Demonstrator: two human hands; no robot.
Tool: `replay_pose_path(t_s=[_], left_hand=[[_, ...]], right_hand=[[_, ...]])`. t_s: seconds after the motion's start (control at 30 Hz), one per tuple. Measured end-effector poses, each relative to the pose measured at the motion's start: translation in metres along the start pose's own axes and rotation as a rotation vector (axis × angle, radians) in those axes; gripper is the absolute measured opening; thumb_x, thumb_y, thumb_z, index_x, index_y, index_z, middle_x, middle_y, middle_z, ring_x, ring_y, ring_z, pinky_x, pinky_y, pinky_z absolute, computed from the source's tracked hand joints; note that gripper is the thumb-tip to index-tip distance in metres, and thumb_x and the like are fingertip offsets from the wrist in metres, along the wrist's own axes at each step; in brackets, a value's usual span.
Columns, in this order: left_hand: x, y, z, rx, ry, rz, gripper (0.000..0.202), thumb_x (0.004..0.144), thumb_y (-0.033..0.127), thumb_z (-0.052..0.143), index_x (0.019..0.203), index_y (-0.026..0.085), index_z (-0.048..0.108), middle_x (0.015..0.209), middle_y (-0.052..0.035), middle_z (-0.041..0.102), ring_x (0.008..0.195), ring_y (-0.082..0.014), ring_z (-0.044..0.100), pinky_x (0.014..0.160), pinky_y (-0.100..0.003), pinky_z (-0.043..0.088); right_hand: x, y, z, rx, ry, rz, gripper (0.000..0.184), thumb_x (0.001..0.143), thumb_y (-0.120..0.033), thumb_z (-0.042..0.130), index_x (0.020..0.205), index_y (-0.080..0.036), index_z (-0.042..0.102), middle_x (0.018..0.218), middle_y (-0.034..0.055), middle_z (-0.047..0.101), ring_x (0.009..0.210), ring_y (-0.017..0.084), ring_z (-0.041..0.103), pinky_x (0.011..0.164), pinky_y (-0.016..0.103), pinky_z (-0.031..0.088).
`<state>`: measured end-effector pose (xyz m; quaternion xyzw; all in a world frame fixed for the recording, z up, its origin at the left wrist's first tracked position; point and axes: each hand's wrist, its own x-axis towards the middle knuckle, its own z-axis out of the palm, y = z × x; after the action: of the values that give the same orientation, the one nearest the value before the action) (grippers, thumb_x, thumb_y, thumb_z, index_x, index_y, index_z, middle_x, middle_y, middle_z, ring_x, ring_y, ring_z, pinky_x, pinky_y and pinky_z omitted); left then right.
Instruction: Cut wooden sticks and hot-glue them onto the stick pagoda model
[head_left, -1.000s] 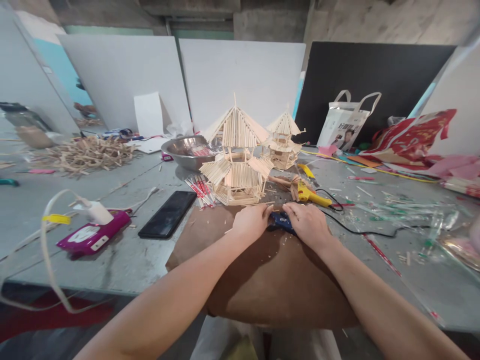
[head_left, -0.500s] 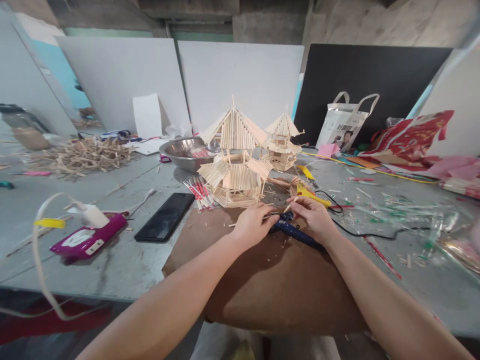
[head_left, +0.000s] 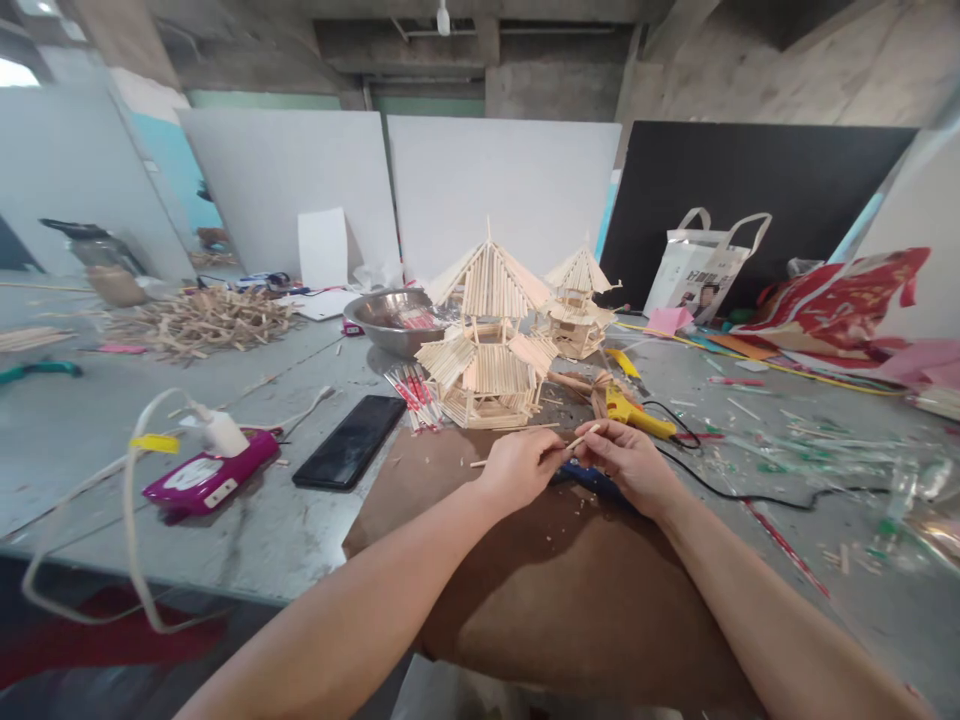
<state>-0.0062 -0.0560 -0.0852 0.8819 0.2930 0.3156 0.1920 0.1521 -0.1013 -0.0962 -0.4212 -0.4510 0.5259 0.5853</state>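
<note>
Both hands meet over a brown board [head_left: 570, 600] in front of me. My right hand [head_left: 626, 462] pinches a short, pale wooden stick [head_left: 585, 437]. The fingers of my left hand [head_left: 525, 467] are closed at the stick's other end. Under the hands lies a blue-handled tool [head_left: 600, 482], mostly covered, so its kind is hard to make out. Another thin stick [head_left: 478, 464] pokes out to the left of my left hand. Just beyond stands a two-tiered pavilion model [head_left: 487, 365] built of wooden sticks, with a smaller one [head_left: 577, 310] behind it.
On the left are a black phone [head_left: 349, 442], a purple power strip [head_left: 214, 475] with a white cable and a heap of sticks [head_left: 202, 322]. A metal bowl [head_left: 394, 322] stands behind the phone. To the right lie a yellow glue gun [head_left: 637, 413], its black cord and plastic wrappers [head_left: 817, 440].
My hands have come closer together, and my left fingers now reach the stick in my right hand. The blue-handled tool is more covered. The camera view has shifted slightly.
</note>
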Motion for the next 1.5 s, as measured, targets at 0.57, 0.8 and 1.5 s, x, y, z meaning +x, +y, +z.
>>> replay_pose_path(t_s=[0.57,0.8,1.5], left_hand=[[0.05,-0.033,-0.114,-0.717,0.608,-0.427,0.016,0.066,0.027,0.057,0.058,0.013,0.054,0.046,0.0026,0.047,0.026,-0.0013,0.031,0.03,-0.02,0.016],[0.058,-0.037,-0.13,-0.698,0.451,-0.491,0.017,0.066,0.027,0.059,0.058,0.012,0.058,0.051,-0.0005,0.049,0.028,-0.0007,0.03,0.032,-0.02,0.012],[0.07,-0.041,-0.137,-0.784,0.387,-0.611,0.019,0.065,0.028,0.06,0.055,0.012,0.058,0.046,-0.0009,0.05,0.029,-0.0006,0.027,0.032,-0.02,0.011]], right_hand=[[0.003,0.01,-0.012,-0.19,-0.01,0.041,0.025,0.067,-0.037,0.059,0.083,-0.018,0.057,0.066,-0.0013,0.057,0.05,0.006,0.047,0.052,0.021,0.037],[0.002,0.008,-0.012,-0.225,-0.014,0.062,0.027,0.065,-0.039,0.06,0.082,-0.018,0.058,0.065,-0.0006,0.057,0.05,0.007,0.047,0.051,0.022,0.037],[0.003,0.01,-0.014,-0.261,-0.021,0.069,0.03,0.064,-0.041,0.06,0.083,-0.017,0.058,0.065,0.0002,0.057,0.05,0.008,0.047,0.051,0.022,0.037]])
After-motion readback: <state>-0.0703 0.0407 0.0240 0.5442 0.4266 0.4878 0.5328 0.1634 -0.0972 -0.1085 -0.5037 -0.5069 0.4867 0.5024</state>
